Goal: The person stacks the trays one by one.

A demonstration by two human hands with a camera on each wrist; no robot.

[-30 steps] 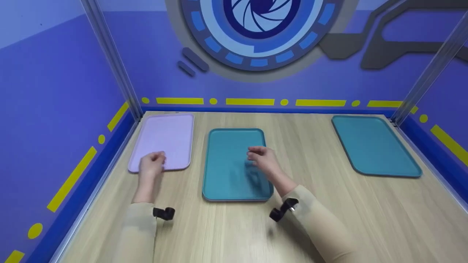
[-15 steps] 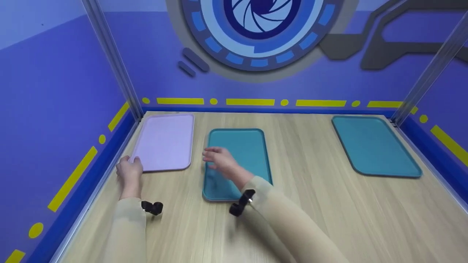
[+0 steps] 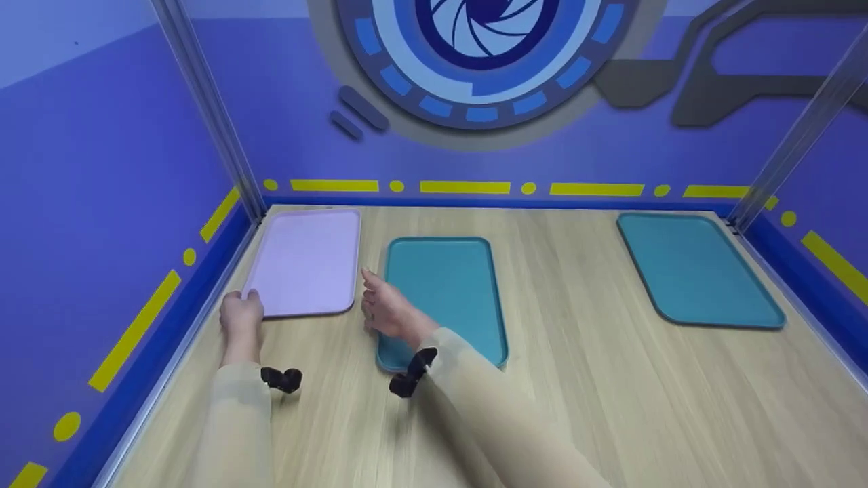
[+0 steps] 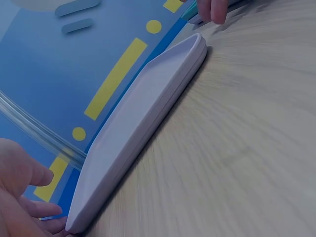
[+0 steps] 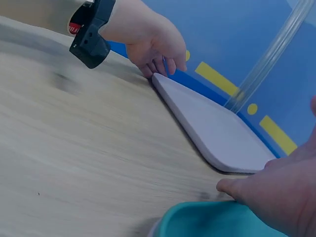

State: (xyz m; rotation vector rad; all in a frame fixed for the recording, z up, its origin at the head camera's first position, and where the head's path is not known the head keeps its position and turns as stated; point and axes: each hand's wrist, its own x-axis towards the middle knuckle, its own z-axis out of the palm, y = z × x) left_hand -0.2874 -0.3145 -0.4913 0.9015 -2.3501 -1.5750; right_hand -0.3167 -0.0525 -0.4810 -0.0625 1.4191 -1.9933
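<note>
A lilac tray [image 3: 308, 261] lies flat at the back left of the table. My left hand [image 3: 242, 317] is at its near left corner, fingertips along the outer side and thumb apart from them, as the right wrist view also shows. From the left wrist, the side of the lilac tray [image 4: 143, 113] shows a second line under its rim, like stacked trays. My right hand [image 3: 390, 310] hovers with extended fingers over the left edge of the middle teal tray [image 3: 444, 271], close to the lilac tray's right side. Neither hand grips anything.
Another teal tray [image 3: 702, 271] lies at the back right of the wooden table [image 3: 576, 285]. Blue printed walls [image 3: 447, 156] with metal corner posts [image 3: 217, 115] bound the table at the back and sides. A pale edge shows under the middle teal tray in the right wrist view.
My left hand has moved left from over the lilac tray to its near left corner. The right hand has swung left across the middle teal tray. The trays have not moved.
</note>
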